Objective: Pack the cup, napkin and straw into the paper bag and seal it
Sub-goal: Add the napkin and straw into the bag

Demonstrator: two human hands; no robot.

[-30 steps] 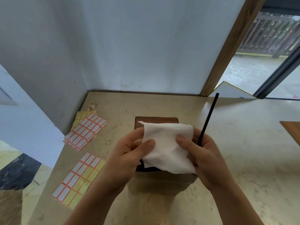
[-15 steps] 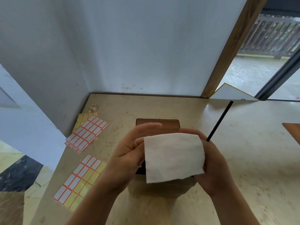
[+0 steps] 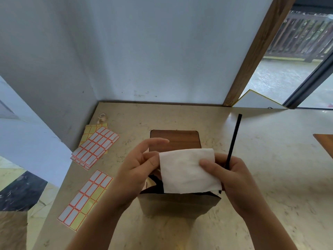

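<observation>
Since half a second ago, the straw [image 3: 233, 139] has swung from a right lean to near upright, long axis pointing away. My right hand [image 3: 234, 179] grips it and pinches the napkin [image 3: 187, 171] above the open paper bag [image 3: 178, 204] on the tabletop [image 3: 270, 177]. My left hand [image 3: 140, 166] holds the napkin's left edge, fingers relaxed.
</observation>
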